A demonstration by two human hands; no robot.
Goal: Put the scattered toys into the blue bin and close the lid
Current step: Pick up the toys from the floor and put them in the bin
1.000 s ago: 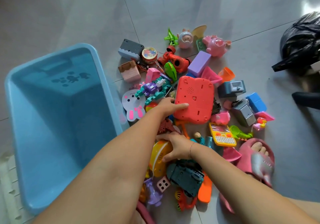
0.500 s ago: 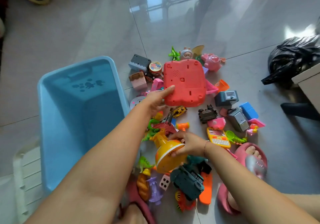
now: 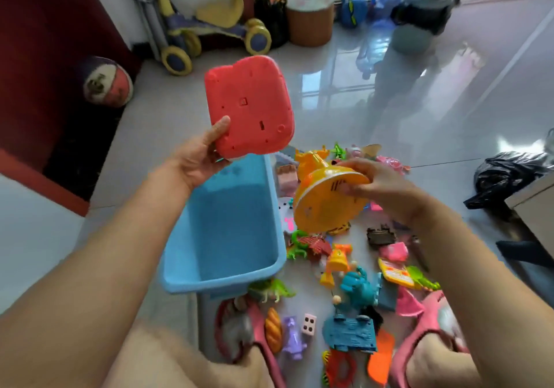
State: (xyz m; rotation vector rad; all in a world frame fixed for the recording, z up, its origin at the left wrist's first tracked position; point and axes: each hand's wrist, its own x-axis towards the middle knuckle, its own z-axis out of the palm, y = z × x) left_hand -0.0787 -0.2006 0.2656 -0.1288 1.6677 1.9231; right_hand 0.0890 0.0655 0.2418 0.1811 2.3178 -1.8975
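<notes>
My left hand (image 3: 199, 155) grips the lower corner of a flat red toy board (image 3: 250, 107), lifted high above the far end of the blue bin (image 3: 223, 281). The bin is open with nothing visible inside. My right hand (image 3: 376, 186) holds a round yellow toy (image 3: 322, 204) by its base, raised just right of the bin's rim. Several small toys lie scattered on the floor to the right of the bin, among them a teal crab (image 3: 358, 287), a yellow toy phone (image 3: 394, 273) and a white die (image 3: 308, 324). No lid is in view.
A black plastic bag (image 3: 509, 173) lies at the right beside a furniture corner (image 3: 536, 204). A ride-on toy (image 3: 209, 24), a ball (image 3: 106, 81) and a brown basket (image 3: 310, 18) stand at the back. My feet in pink slippers (image 3: 431, 321) are at the bottom.
Both hands have risen off the floor. The red board went up and left over the bin; the yellow toy was lifted toward the bin's rim. The view tilted upward.
</notes>
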